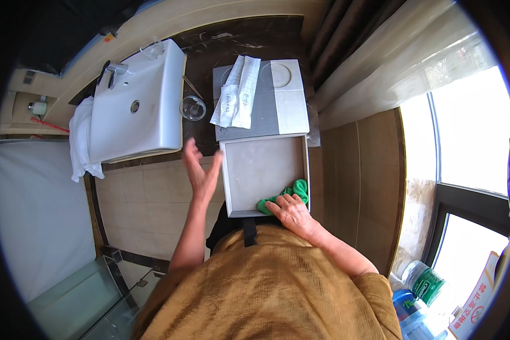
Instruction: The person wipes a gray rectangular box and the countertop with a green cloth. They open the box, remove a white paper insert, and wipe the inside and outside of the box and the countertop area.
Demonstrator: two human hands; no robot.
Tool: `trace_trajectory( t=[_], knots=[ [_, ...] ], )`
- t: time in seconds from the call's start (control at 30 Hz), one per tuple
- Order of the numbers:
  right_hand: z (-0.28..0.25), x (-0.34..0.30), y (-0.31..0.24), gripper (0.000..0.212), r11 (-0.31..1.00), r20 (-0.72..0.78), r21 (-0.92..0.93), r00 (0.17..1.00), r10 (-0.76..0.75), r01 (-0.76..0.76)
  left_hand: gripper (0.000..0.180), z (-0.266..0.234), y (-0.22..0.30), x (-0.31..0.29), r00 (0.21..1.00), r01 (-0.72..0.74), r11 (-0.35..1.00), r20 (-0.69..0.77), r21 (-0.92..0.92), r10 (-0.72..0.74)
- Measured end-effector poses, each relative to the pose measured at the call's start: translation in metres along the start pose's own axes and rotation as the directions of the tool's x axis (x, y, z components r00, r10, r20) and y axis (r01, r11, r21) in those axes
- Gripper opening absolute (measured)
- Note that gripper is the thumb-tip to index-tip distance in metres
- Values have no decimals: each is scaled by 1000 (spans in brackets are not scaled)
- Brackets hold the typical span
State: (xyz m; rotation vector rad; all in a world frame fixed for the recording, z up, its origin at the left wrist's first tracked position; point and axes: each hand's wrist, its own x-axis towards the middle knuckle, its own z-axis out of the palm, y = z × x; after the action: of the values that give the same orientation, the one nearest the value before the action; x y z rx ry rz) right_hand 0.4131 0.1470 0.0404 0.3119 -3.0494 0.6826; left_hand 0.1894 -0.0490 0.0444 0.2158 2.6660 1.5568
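My right hand (pixel 293 213) presses a green cloth (pixel 300 188) into the near right corner of a pulled-out drawer (pixel 249 170). The drawer is pale grey inside, with nothing else lying in it. Its box (pixel 292 107), grey with a light band and round recesses on top, stands on the dark counter. Beside the drawer's left wall, my left hand (pixel 200 173) is raised with fingers apart, slightly blurred and holding nothing. Two white printed paper packets (pixel 243 102) lie on top of the box.
A white sink (pixel 167 124) with a metal tap (pixel 116 68) is at the left, a white towel (pixel 82 136) over its side. A glass (pixel 192 108) stands between sink and box. Sheer curtains (pixel 391 62) hang at the right. Plastic bottles (pixel 422 283) are by the window.
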Motion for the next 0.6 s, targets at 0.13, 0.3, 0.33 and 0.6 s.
trace_trajectory(
  t=[0.13,0.3,0.33,0.6],
  knots=[
    [-11,3,-1,33,998,-11,71,1000,1,0,87,6,-45,-66,731,597,757,568,-265,-379],
    [-30,-1,-4,42,993,87,114,996,19,-28,67,9,-40,-74,602,772,530,674,-352,-429],
    [-32,-2,-5,44,990,104,132,994,27,-41,63,8,-45,-73,586,786,495,699,-370,-410],
    [-39,-16,-11,53,926,221,361,975,35,-115,55,-12,-66,-106,563,808,503,653,-307,-506]
  ],
)
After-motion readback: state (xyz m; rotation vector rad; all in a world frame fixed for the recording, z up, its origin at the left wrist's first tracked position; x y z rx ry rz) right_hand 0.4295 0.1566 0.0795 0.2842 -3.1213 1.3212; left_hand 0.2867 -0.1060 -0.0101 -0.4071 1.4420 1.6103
